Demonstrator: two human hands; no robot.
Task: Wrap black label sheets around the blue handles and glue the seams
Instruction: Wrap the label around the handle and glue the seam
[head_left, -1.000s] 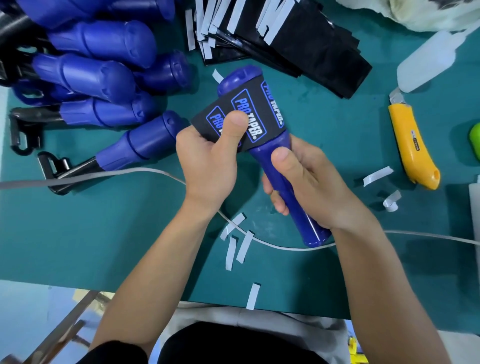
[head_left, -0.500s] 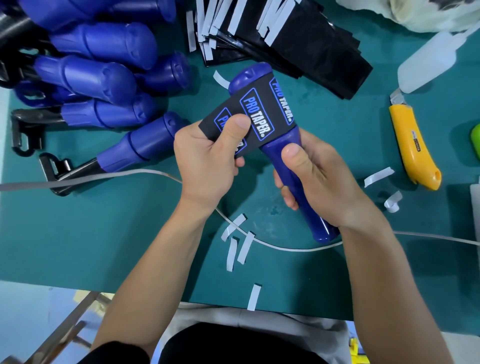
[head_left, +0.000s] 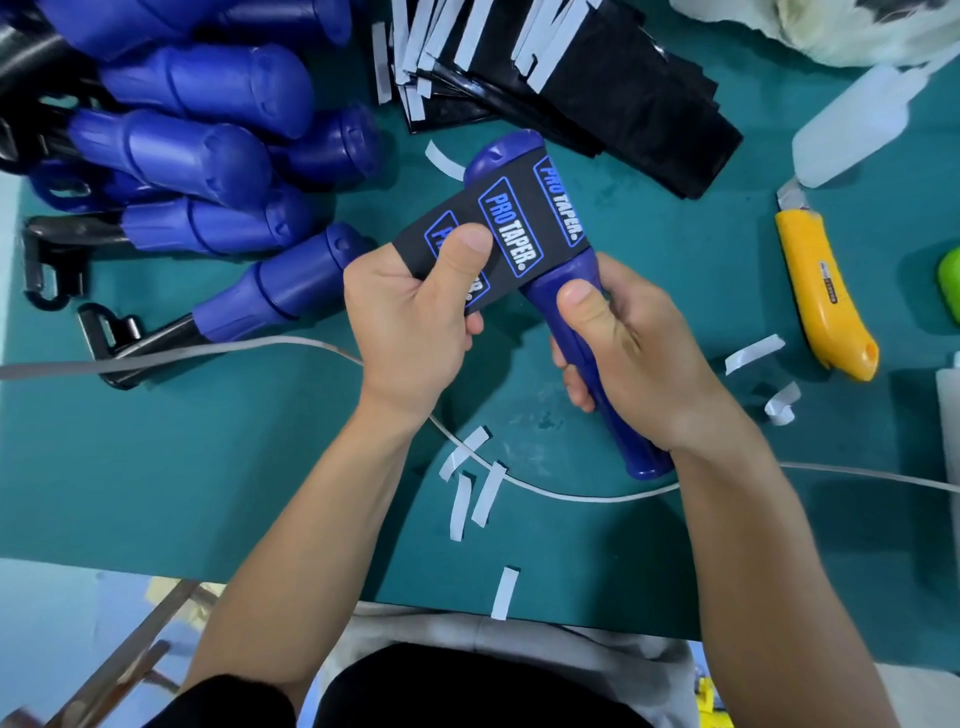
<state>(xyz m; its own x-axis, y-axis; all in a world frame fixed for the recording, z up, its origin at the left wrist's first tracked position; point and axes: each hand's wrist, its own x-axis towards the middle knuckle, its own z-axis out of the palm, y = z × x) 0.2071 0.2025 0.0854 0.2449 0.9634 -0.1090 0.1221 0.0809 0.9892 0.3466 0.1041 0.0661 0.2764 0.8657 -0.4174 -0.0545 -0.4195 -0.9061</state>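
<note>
A blue handle (head_left: 587, 322) is held above the green mat, its thick end pointing away from me. My right hand (head_left: 628, 348) grips its narrow shaft, thumb on top. A black label sheet (head_left: 511, 228) printed "PRO TAPER" is partly wrapped round the thick end. Its loose left flap is pinched by my left hand (head_left: 415, 312), thumb pressing on the print. A pile of bare blue handles (head_left: 208, 156) lies at the upper left. A stack of black label sheets (head_left: 571, 62) with white strips lies at the top middle.
A translucent glue bottle (head_left: 857, 124) lies at the upper right. A yellow utility knife (head_left: 826, 296) lies below it. A white cord (head_left: 260, 345) crosses the green mat (head_left: 208, 467). Several peeled white backing strips (head_left: 475, 486) are scattered near the front edge.
Both hands and the handle have drifted slightly right and away from me. The label has turned further round the thick end, with the left thumb still on the flap.
</note>
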